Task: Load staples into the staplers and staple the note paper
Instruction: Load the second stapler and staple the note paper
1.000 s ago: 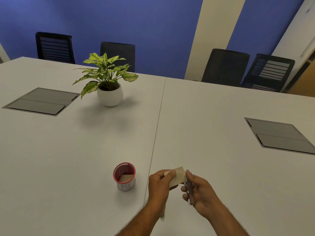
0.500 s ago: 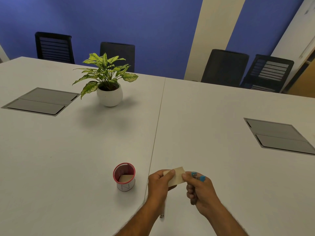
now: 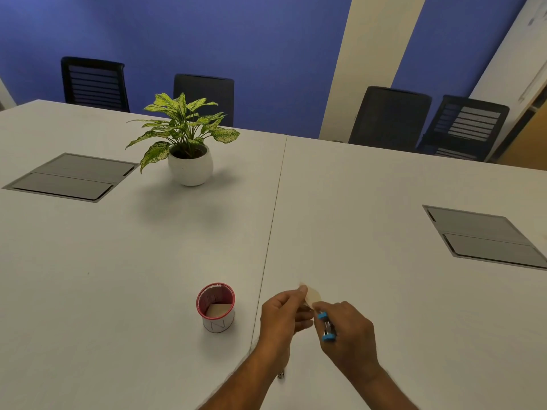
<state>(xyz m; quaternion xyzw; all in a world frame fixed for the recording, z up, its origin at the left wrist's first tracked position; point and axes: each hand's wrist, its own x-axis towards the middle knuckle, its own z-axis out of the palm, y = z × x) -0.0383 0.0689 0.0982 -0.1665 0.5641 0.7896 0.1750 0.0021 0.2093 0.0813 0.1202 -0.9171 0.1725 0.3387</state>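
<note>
Bench [image 3: 355,202]: pale grey, two sections joined at a seam running toward the hands; a dark hatch panel [image 3: 71,177] lies far left of the fingers.
Potted plant [image 3: 189,143]: white pot, well beyond the fingers, to the left.
Cup [image 3: 216,306]: red-rimmed, just left of the left hand.
Left hand [image 3: 282,313]: fingers curled, pinching the note paper [image 3: 313,295].
Right hand [image 3: 347,332]: fingers wrapped round the blue stapler [image 3: 326,326], its top end close below the paper.

Matt white table [image 3: 355,202], glossy ceramic pot [image 3: 191,170], blue plastic stapler [image 3: 326,326]
</note>
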